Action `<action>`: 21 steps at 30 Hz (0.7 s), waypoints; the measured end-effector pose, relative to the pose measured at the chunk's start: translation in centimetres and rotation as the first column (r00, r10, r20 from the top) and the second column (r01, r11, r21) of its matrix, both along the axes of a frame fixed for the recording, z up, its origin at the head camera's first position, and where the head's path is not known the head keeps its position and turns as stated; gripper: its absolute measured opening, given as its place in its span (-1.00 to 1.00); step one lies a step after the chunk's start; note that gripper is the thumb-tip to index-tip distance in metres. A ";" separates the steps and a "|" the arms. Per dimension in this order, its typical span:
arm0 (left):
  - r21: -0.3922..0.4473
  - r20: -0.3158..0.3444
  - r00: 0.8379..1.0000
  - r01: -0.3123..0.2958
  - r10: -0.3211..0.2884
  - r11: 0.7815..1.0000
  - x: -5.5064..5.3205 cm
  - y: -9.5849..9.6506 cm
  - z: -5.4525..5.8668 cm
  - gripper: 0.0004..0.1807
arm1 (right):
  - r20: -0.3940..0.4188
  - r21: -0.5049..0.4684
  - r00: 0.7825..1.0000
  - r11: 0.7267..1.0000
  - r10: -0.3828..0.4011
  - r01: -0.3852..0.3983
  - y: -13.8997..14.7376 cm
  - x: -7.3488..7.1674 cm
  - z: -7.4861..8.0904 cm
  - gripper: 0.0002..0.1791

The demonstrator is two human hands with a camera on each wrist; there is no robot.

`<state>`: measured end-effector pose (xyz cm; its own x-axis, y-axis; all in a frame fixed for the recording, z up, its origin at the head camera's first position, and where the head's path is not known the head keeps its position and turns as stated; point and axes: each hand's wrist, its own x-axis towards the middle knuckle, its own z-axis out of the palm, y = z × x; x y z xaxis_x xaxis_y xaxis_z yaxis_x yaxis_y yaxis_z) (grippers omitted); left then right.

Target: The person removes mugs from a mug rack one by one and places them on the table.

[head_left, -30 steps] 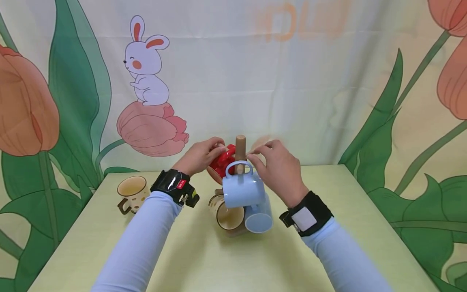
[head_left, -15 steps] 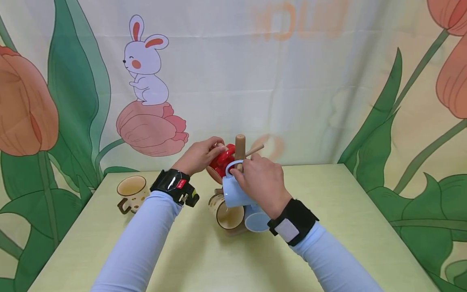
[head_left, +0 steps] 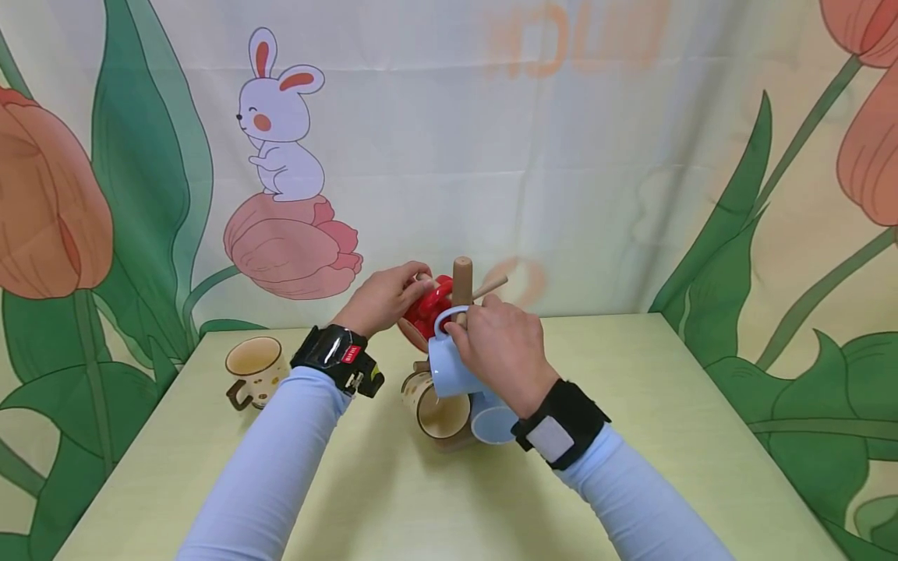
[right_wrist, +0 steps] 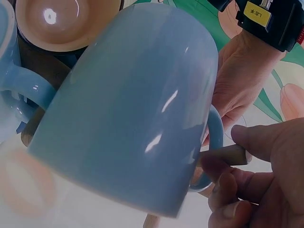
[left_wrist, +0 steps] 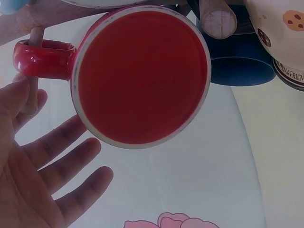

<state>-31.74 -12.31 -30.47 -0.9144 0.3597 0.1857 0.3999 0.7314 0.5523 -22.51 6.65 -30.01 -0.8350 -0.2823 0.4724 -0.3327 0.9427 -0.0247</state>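
A wooden mug tree (head_left: 461, 282) stands mid-table, hung with mugs. My left hand (head_left: 387, 294) is behind its left side, thumb and index finger pinching a wooden peg (left_wrist: 32, 97) beside the handle of a hanging red mug (left_wrist: 142, 78); the other fingers are spread. My right hand (head_left: 507, 351) is at the front, pinching the tip of another peg (right_wrist: 228, 156) that passes through the handle of an upper light-blue mug (right_wrist: 137, 104). In the head view this hand hides part of that mug. Below hang a cream patterned mug (head_left: 443, 417) and another light-blue mug (head_left: 493, 425).
A cream patterned mug with a brown handle (head_left: 256, 374) stands upright on the pale green table (head_left: 617, 499), left of the left forearm. A bare peg (head_left: 491, 287) sticks out at the tree's back right. Behind the table hangs a printed cloth (head_left: 596, 171) with a rabbit and tulips.
My right hand has moved from the back-right peg down and forward to the peg holding the upper light-blue mug, then stayed there. The left hand has kept its place.
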 end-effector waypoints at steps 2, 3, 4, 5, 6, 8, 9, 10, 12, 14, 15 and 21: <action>-0.002 -0.001 1.000 -0.003 0.003 1.000 0.1 0.1 0.1 -0.55 | 0.007 -0.001 1.000 1.000 -0.002 0.002 0.0 0.0 0.0 -0.58; -0.004 -0.003 1.000 -0.006 0.006 1.000 0.1 0.1 0.1 -0.56 | 0.013 0.000 1.000 1.000 -0.002 0.002 0.0 0.0 0.1 -0.58; -0.005 -0.004 1.000 -0.008 0.008 1.000 0.1 0.1 0.2 -0.56 | 0.022 0.005 1.000 1.000 -0.004 0.004 0.0 0.0 0.1 -0.58; -0.006 -0.007 1.000 -0.011 0.011 1.000 0.2 0.1 0.2 -0.56 | 0.030 0.009 0.999 1.000 -0.011 0.011 0.1 0.0 0.2 -0.58; -0.007 -0.010 1.000 -0.015 0.015 1.000 0.2 0.1 0.2 -0.57 | 0.042 0.010 0.999 1.000 -0.020 0.020 0.1 -0.1 0.2 -0.58; -0.009 -0.018 1.000 -0.026 0.026 1.000 0.2 -0.1 0.3 -0.57 | 0.061 0.016 0.997 0.999 -0.041 0.040 0.3 -0.3 0.3 -0.58; -0.010 -0.022 0.999 -0.031 0.031 0.999 0.2 -0.1 0.3 -0.57 | 0.068 0.015 0.996 0.999 -0.050 0.049 0.4 -0.4 0.3 -0.58; -0.009 -0.026 0.999 -0.036 0.036 0.999 0.3 -0.2 0.3 -0.57 | 0.074 0.013 0.996 0.998 -0.058 0.058 0.5 -0.5 0.3 -0.58; -0.013 -0.039 0.998 -0.046 0.046 0.999 0.4 -0.2 0.3 -0.56 | 0.076 0.000 0.995 0.998 -0.066 0.066 0.9 -0.9 0.2 -0.58; -0.020 -0.060 0.997 -0.057 0.056 0.998 0.5 -0.2 0.3 -0.55 | 0.079 -0.015 0.995 0.998 -0.060 0.061 1.2 -1.2 0.2 -0.59; -0.028 -0.075 0.995 -0.064 0.062 0.998 0.5 -0.2 0.2 -0.55 | 0.084 -0.022 0.995 0.998 -0.056 0.058 1.3 -1.3 0.2 -0.59; -0.074 -0.175 0.980 -0.105 0.090 0.992 1.1 -0.1 0.0 -0.58 | 0.099 -0.045 0.994 0.997 -0.055 0.060 2.0 -2.1 0.1 -0.62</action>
<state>-30.63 -12.40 -30.45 -0.9030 0.2910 0.3161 0.4079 0.8116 0.4182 -24.58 8.63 -29.94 -0.8921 -0.2113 0.3993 -0.2716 0.9572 -0.1002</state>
